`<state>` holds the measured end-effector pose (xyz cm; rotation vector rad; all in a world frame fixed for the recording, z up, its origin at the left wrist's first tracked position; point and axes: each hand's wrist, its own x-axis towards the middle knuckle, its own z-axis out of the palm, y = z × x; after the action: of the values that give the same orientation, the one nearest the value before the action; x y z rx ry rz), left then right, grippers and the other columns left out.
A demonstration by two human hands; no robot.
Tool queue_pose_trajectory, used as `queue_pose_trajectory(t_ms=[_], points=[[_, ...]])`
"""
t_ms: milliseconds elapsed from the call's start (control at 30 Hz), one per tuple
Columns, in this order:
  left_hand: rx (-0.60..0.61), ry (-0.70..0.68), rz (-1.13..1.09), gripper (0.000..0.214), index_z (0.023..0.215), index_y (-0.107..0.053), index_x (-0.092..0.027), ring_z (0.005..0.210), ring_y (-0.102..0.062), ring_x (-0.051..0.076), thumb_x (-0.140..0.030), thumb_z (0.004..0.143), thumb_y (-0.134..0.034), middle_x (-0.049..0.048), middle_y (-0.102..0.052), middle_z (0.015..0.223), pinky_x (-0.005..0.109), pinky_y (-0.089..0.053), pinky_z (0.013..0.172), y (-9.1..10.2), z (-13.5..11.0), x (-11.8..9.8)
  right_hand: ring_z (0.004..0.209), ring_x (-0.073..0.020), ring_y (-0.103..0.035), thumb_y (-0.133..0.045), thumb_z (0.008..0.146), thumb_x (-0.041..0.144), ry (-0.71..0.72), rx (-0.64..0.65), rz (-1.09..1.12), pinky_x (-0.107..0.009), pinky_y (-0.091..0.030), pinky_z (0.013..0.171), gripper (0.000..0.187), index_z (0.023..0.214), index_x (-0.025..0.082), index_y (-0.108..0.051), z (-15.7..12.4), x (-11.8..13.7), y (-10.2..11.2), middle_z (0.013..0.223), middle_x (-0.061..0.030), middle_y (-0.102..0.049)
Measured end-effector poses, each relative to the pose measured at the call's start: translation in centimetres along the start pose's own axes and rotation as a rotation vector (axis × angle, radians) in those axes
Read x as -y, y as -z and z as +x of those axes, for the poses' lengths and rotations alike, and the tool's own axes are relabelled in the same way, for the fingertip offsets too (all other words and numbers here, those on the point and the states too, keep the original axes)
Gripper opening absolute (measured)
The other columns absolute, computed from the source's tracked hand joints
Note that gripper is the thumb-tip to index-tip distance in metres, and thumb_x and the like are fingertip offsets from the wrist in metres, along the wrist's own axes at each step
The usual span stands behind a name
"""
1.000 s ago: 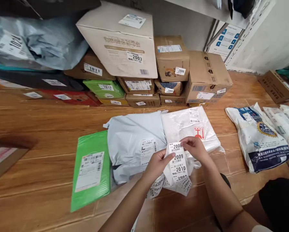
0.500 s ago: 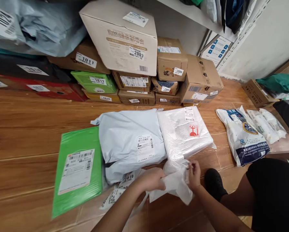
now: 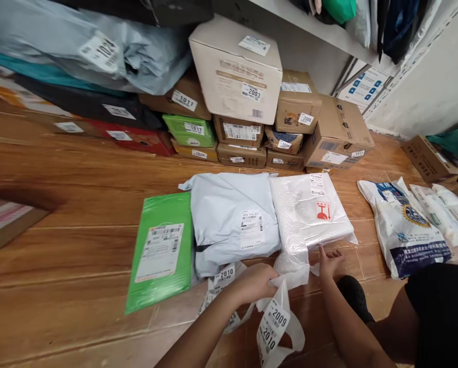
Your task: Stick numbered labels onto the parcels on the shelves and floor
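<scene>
A white paper label strip (image 3: 274,323) (2009 visible) is pinched by the left hand (image 3: 256,283); the right hand (image 3: 329,264) is held half-open, any hold unclear.

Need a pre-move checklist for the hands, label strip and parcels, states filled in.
1. Label strip held: ok, gripped in the left hand, with 2009 and 2010 showing on the hanging part.
2. Strip free of loops: not ok, its lower part curls round.
3. Right hand carrying a label: cannot tell; it is open by the near edge of the white parcel.
4. White parcel's shipping label uncovered: ok.
5. Numbered sticker on the white parcel: not ok, none visible on its upper face.
6. Gray mailer shipping label uncovered: ok, face up.
</scene>
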<state>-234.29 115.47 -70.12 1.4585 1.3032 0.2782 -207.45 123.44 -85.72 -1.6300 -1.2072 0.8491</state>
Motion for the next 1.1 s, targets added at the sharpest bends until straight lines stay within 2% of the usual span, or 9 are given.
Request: queue_pose_trajectory(t_ms=[133,233,367,400,500,633,800,967,1100], points=[[-0.092,-0.025,-0.05,0.015,0.054,-0.062,-0.02,0.062,-0.057,0.017,-0.028,0.066,-0.057,-0.0031,-0.062,0.057,0.024,-0.03,0.052,-0.3,0.1,0.7,0.089,-0.0255,-0.059,-0.07,0.067,0.056,-0.032,-0.062,-0.042,-0.04,-0.049,0.082,0.042,0.083,0.02,-0.057,-0.8,2.0,0.4,0.088,-0.0077,-0.061],[-0.158,-0.036,-0.278,0.02,0.067,-0.067,-0.018,0.07,-0.061,0.018,-0.034,0.072,-0.055,-0.0012,-0.07,0.072,0.024,-0.039,0.06,-1.0,0.3,1.8,0.099,-0.0278,-0.059,-0.056,0.078,0.061,-0.028,-0.013,-0.013,-0.042,-0.048,0.088,0.045,0.093,0.019,-0.061,-2.5,5.8,0.3,0.099,-0.0115,-0.065],[-0.292,0.022,-0.585,0.036,0.071,-0.066,-0.016,0.067,-0.059,0.018,-0.05,0.073,-0.055,0.0009,-0.068,0.071,0.026,-0.042,0.061,-2.1,0.4,3.2,0.097,-0.0248,-0.064,-0.069,0.075,0.056,-0.051,0.862,0.207,-0.038,-0.052,0.082,0.051,0.113,0.023,-0.064,-6.1,12.0,-1.1,0.11,-0.0095,-0.068],[-0.324,0.044,-0.636,0.042,0.07,-0.065,-0.016,0.064,-0.057,0.018,-0.055,0.075,-0.052,0.0012,-0.067,0.068,0.026,-0.042,0.06,-2.3,0.3,3.4,0.091,-0.0229,-0.065,-0.075,0.072,0.052,-0.079,0.931,0.223,-0.035,-0.053,0.078,0.049,0.11,0.023,-0.065,-6.8,13.2,-1.7,0.106,-0.0078,-0.069],[-0.37,0.067,-0.718,0.052,0.075,-0.067,-0.016,0.065,-0.058,0.018,-0.062,0.081,-0.043,0.0026,-0.067,0.069,0.028,-0.045,0.062,-2.6,-0.3,3.7,0.068,-0.0161,-0.061,-0.08,0.066,0.05,-0.201,0.84,0.266,-0.028,-0.049,0.061,0.036,0.085,0.021,-0.066,-8.3,15.0,-3.9,0.08,-0.0016,-0.069],[-0.442,0.03,-0.698,0.046,0.1,-0.067,-0.016,0.08,-0.063,0.021,-0.049,0.067,-0.068,0.0039,-0.073,0.089,0.029,-0.049,0.071,-2.8,-1.3,4.4,0.055,-0.0125,-0.054,-0.086,0.055,0.05,-0.367,0.72,0.357,-0.025,-0.043,0.052,0.043,0.075,0.021,-0.061,-9.3,14.4,-5.9,0.065,0.0028,-0.064],[-0.489,0.142,-0.752,0.043,0.062,-0.064,-0.016,0.061,-0.058,0.018,-0.058,0.071,-0.06,0.0025,-0.067,0.062,0.028,-0.044,0.058,-3.2,-2.1,6.0,0.048,-0.0102,-0.046,-0.082,0.059,0.056,-0.427,0.649,0.32,-0.024,-0.037,0.048,0.044,0.061,0.019,-0.058,-10.8,12.7,-6.7,0.053,0.004,-0.056],[-0.465,0.077,-0.942,0.039,0.079,-0.069,-0.017,0.073,-0.062,0.019,-0.047,0.056,-0.079,0.0015,-0.072,0.074,0.028,-0.047,0.067,-3.2,-2.7,6.8,0.049,-0.0102,-0.043,-0.075,0.066,0.06,-0.373,0.644,0.228,-0.024,-0.033,0.047,0.048,0.052,0.018,-0.056,-11.6,11.9,-7.5,0.05,0.0033,-0.053],[-0.581,0.142,-0.835,0.04,0.06,-0.062,-0.017,0.058,-0.052,0.015,-0.056,0.066,-0.07,-0.0021,-0.06,0.056,0.025,-0.04,0.055,-3.9,-2.9,7.5,0.055,-0.0131,-0.054,-0.084,0.058,0.049,-0.317,0.696,0.32,-0.026,-0.043,0.052,0.037,0.07,0.02,-0.067,-11.7,11.5,-8.3,0.062,0.0018,-0.064]])
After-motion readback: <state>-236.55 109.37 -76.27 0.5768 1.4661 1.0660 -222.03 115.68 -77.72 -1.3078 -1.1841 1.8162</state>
